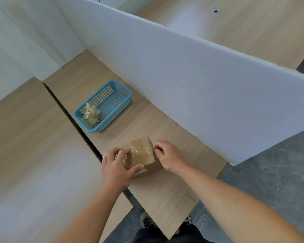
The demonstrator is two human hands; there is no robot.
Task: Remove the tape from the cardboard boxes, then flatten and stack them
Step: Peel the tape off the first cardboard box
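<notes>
A small brown cardboard box (142, 157) sits on the wooden table near its front edge, with clear tape (144, 149) running across its top. My left hand (118, 168) grips the box's left end, thumb along the near side and fingers curled over the top. My right hand (168, 156) is at the box's right edge, with thumb and forefinger pinching the end of the tape there.
A blue plastic basket (120, 106) stands farther back on the table, holding a crumpled wad of removed tape (92, 113). A white foam partition (182, 81) runs along the right side. A dark gap (72, 118) separates this table from the one on the left.
</notes>
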